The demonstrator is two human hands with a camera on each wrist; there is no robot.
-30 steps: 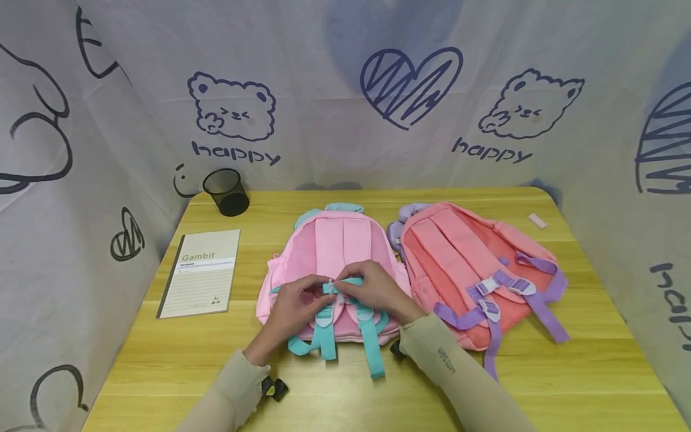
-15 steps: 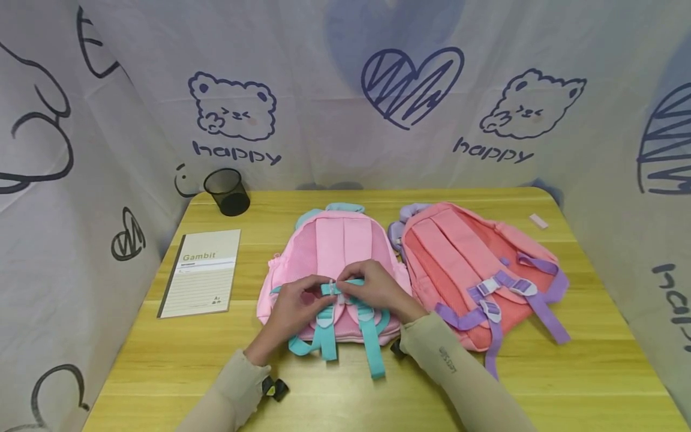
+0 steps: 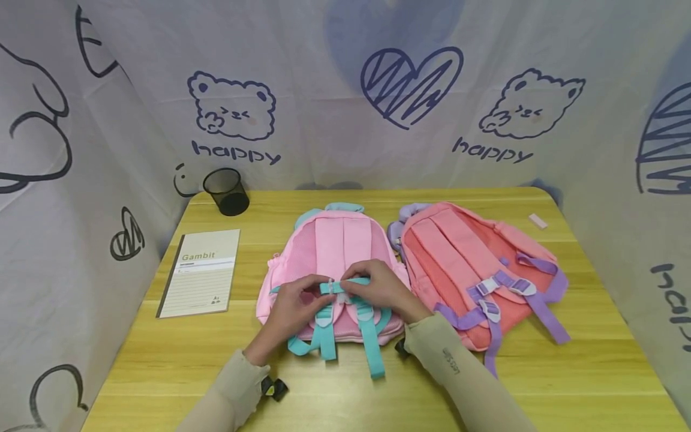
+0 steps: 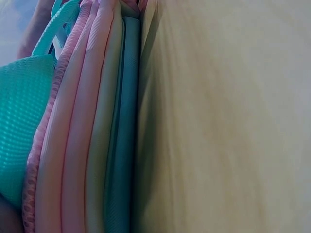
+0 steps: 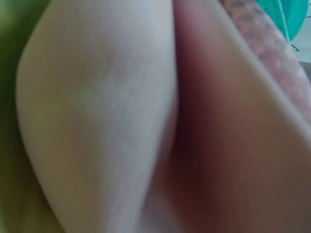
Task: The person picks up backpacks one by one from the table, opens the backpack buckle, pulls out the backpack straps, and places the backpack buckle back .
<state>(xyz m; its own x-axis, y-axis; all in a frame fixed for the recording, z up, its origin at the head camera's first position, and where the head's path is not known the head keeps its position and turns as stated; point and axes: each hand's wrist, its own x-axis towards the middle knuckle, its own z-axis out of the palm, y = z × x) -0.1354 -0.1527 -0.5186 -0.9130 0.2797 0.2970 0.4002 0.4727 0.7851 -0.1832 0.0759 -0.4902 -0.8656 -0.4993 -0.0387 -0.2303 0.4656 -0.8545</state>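
Note:
A pink backpack (image 3: 344,240) lies on the table with its straps facing up, in the middle of the head view. My left hand (image 3: 293,306) pinches a small clear buckle (image 3: 332,287) on the turquoise strap (image 3: 339,288) that crosses the backpack's lower part. Close beside it, my right hand (image 3: 378,288) pinches the same strap between thumb and fingers. Two turquoise strap ends (image 3: 372,348) hang toward the table's front edge. In the left wrist view the backpack's layered side (image 4: 77,136) shows; the right wrist view is mostly blurred pink fabric (image 5: 97,111).
A coral backpack (image 3: 450,258) with purple straps (image 3: 547,318) lies against the pink one on the right. At left are a notebook (image 3: 202,276) and a black mesh pen cup (image 3: 232,201). A small pale pink block (image 3: 537,221) lies at the back right of the wooden table (image 3: 324,402).
My right hand has shifted slightly to the right, and a little more turquoise strap shows between my hands. The left hand has stayed in place.

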